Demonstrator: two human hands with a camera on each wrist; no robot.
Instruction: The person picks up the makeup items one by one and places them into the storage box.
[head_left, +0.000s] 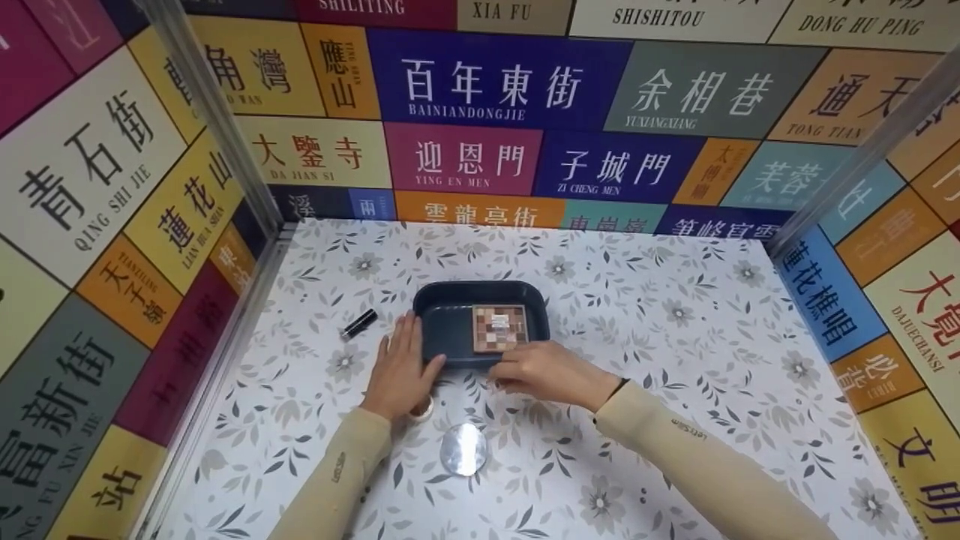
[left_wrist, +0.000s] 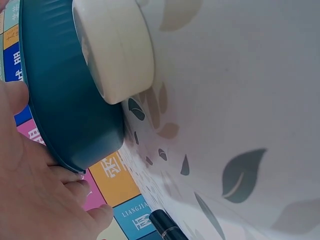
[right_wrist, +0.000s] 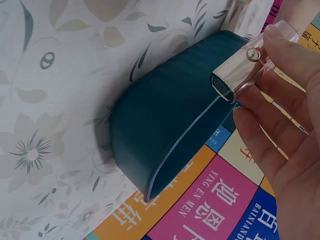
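Observation:
A dark teal tray [head_left: 448, 330] with rounded corners stands on the table. In its right part lies a checkered makeup palette [head_left: 491, 319] in browns and pinks. My left hand [head_left: 397, 367] rests against the tray's left end, fingers extended along the rim and thumb by the near corner. Below that hand, a round cream-coloured jar [left_wrist: 120, 50] touches or nearly touches the tray's side. At the near right corner, my right hand [head_left: 551, 371] pinches a small shiny gold lipstick tube [right_wrist: 237, 75] with a clear end, between thumb and fingers. The head view mostly hides this tube.
A black lipstick tube [head_left: 360, 324] lies left of the tray. Nearer the person, a round silvery disc [head_left: 463, 450] lies flat on the flower-patterned tabletop [head_left: 645, 300]. Printed panels [head_left: 495, 82] wall the table at the back and both sides.

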